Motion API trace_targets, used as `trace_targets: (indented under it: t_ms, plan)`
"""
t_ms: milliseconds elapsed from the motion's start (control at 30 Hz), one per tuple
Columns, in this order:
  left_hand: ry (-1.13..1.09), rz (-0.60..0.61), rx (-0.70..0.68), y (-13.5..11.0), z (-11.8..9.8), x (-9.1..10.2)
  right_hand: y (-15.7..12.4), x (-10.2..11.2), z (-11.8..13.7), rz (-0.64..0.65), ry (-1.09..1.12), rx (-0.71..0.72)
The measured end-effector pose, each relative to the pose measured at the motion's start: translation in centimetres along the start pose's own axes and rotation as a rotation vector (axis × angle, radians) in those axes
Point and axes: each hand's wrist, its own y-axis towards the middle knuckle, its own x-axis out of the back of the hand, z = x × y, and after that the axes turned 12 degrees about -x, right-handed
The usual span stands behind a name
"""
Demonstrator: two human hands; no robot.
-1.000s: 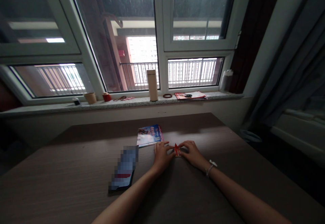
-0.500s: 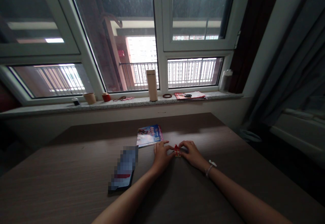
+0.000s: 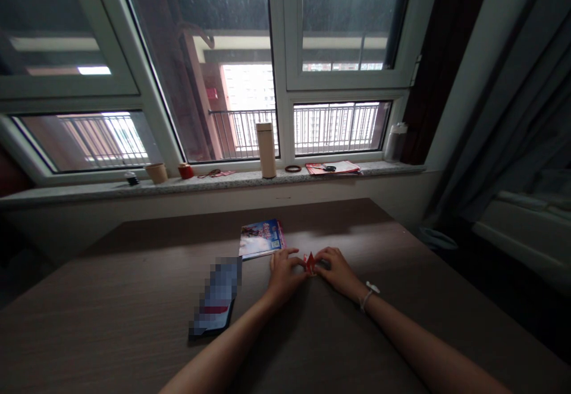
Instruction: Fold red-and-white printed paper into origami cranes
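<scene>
Head camera: at the brown wood-grain surface (image 3: 134, 287), left hand (image 3: 284, 275) and right hand (image 3: 338, 270) pinch a small red folded-paper piece (image 3: 310, 263) between nearly closed fingers. Its peak points upward or forward; its long axis I can't tell.

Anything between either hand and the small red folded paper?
Nothing visible. The left hand and right hand have fingers at opposite sides of the small red folded paper. The printed leaflets lie beyond the left hand and the phone to its left, neither in between.
</scene>
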Motion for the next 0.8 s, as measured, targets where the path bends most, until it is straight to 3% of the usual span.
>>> trace_targets:
  t_ms: [300, 533, 800]
  plan:
    - [0.018, -0.004, -0.042, -0.1, 0.1, 0.0, -0.5, 0.5, 1.4, -0.001, 0.044, 0.132]
    - [0.051, 0.024, -0.158, -0.2, 0.4, 0.3, -0.8, 1.1, 1.9, 0.056, -0.033, 0.097]
    - [0.113, 0.037, -0.237, -0.3, 0.7, 0.2, -0.6, 1.9, 2.0, 0.072, -0.15, 0.172]
